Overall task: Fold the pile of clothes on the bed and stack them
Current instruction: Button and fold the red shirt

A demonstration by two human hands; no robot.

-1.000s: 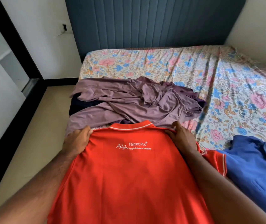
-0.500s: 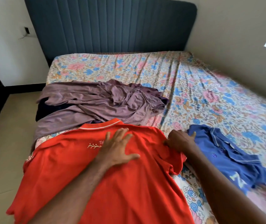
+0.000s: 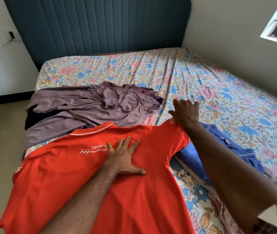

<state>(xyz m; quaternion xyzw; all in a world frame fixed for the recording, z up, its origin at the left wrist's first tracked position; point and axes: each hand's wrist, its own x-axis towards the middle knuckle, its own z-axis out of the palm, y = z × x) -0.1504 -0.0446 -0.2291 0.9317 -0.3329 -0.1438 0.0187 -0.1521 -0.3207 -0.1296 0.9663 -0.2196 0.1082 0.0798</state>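
Red shirt's (image 3: 77,183) right sleeve end under right hand (image 3: 184,112).

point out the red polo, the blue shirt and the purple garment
red polo (image 3: 63,179): head view, on its bare back panel, lower left
blue shirt (image 3: 189,152): head view, on the fold beside the red sleeve
purple garment (image 3: 83,105): head view, on its crumpled middle

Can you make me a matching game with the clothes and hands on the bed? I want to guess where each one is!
Things:
1. red polo shirt
2. purple garment
3. blue shirt
4. left hand

Places:
A. crumpled beyond the red collar, nearer the headboard
B. pressed flat on the red shirt's back
C. spread out nearest the camera
D. to the right, partly under the red sleeve

Pairs: 1-C, 2-A, 3-D, 4-B
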